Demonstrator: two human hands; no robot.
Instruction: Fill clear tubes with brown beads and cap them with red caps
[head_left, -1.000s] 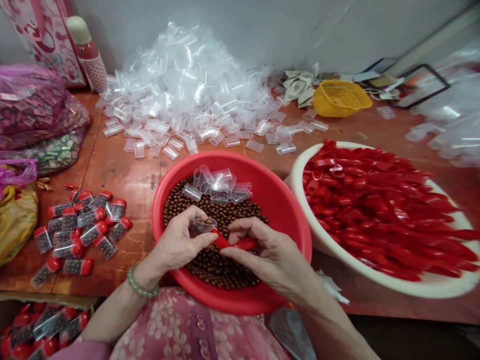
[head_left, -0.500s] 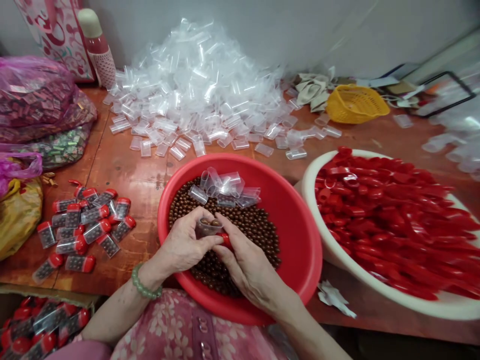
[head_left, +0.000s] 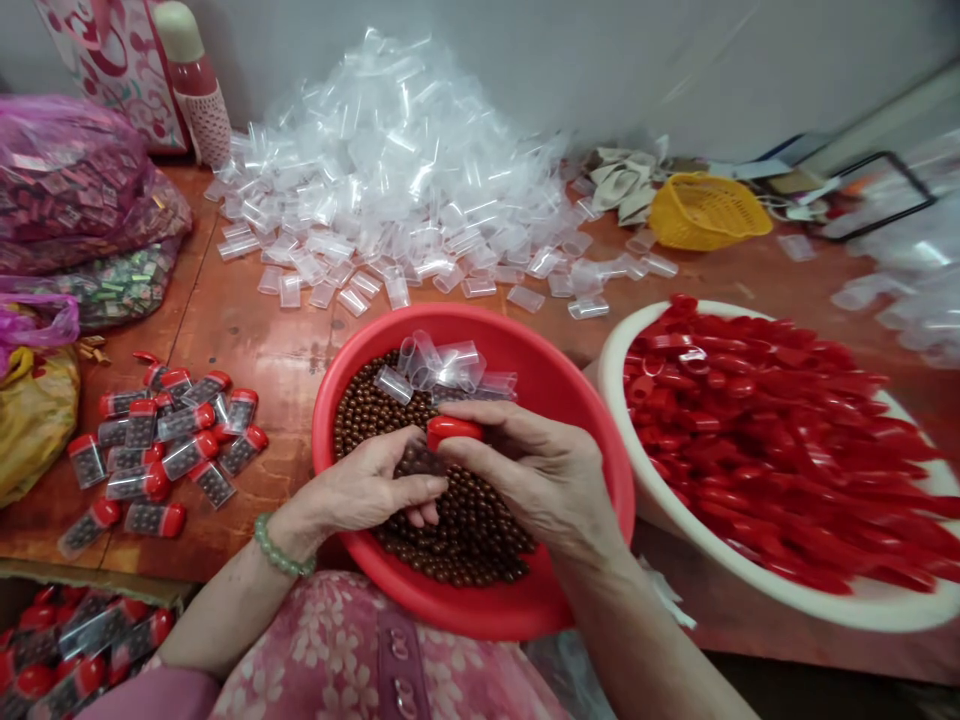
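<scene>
Over the red basin (head_left: 585,400), my left hand (head_left: 371,487) is closed around a clear plastic tube (head_left: 420,458) with dark balls in it. My right hand (head_left: 547,470) pinches a glossy red cap (head_left: 454,430) between thumb and fingers, at the tube's right end. The fingers hide whether the cap sits fully on the tube. Below both hands lie many brown chocolate-like balls (head_left: 450,545). Several empty clear tubes (head_left: 457,365) rest on the balls toward the basin's far side.
A white basin (head_left: 619,400) heaped with red caps (head_left: 765,440) stands at right. Behind is a big pile of clear tubes (head_left: 405,180). Filled, red-capped tubes (head_left: 187,455) lie at left, more in a box (head_left: 75,650). A yellow basket (head_left: 709,212) and filled bags (head_left: 67,190) stand farther back.
The tube, upright with its open top showing before, is now tipped sideways. My right hand has risen and brought the red cap up to the tube's end.
</scene>
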